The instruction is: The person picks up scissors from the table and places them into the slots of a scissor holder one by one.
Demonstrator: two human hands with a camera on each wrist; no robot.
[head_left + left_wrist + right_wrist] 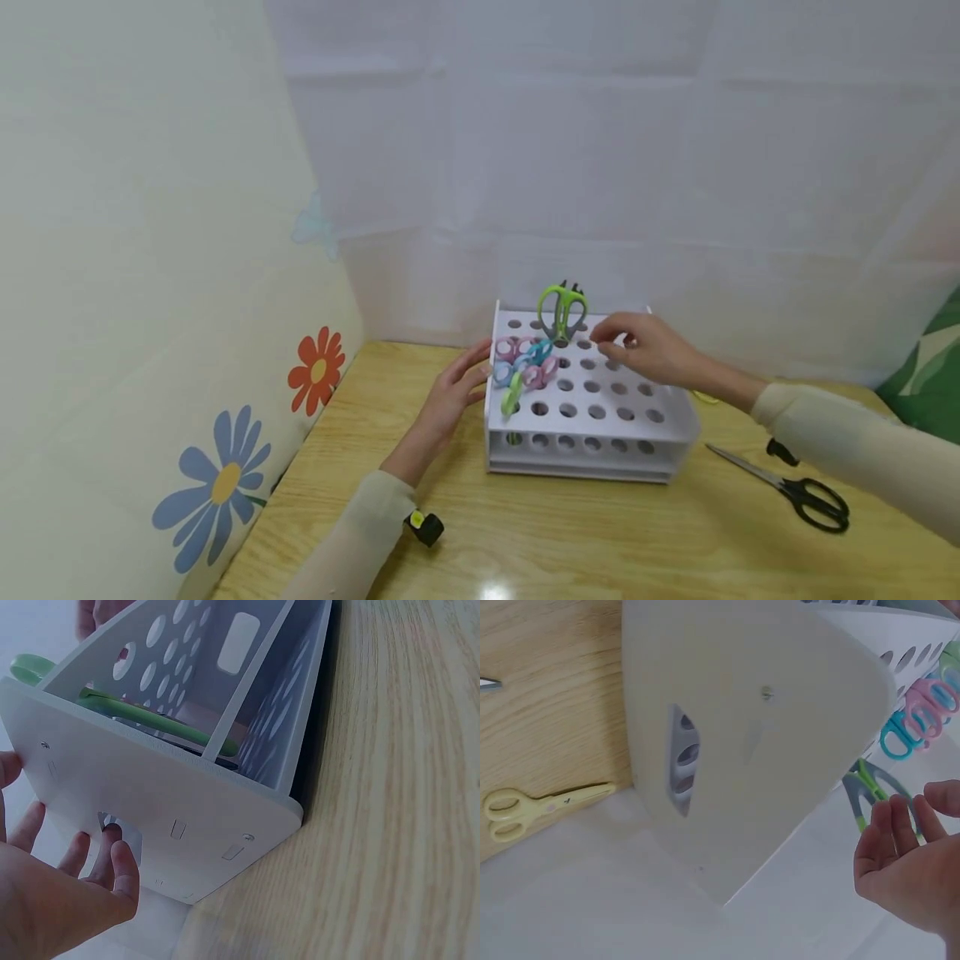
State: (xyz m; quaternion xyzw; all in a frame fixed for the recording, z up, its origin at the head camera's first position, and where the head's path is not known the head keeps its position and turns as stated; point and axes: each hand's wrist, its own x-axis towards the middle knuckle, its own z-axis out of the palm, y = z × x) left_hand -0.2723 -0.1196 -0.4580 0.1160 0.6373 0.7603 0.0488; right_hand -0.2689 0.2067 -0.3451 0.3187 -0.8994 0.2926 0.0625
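A white rack (577, 471) with rows of round holes stands on the table. At its left end my left hand (450, 396) touches the side panel (150, 772), with a fingertip in the panel's cutout. My right hand (648, 343) hovers over the rack's right back part, fingers loosely bent and holding nothing. Left of it, green-and-grey scissors (561, 321) stand in a back hole with their handles up. Several pairs with pink (532, 377), blue (504, 372), teal (901, 736) and light green (512, 393) handles cluster at the rack's left side.
Black-handled scissors (795, 492) lie on the wooden table (585, 542) to the right of the rack. Yellow scissors (526, 810) lie near the table's back edge. A white cloth (570, 167) hangs behind, and a flower-decorated wall (187, 333) is at the left.
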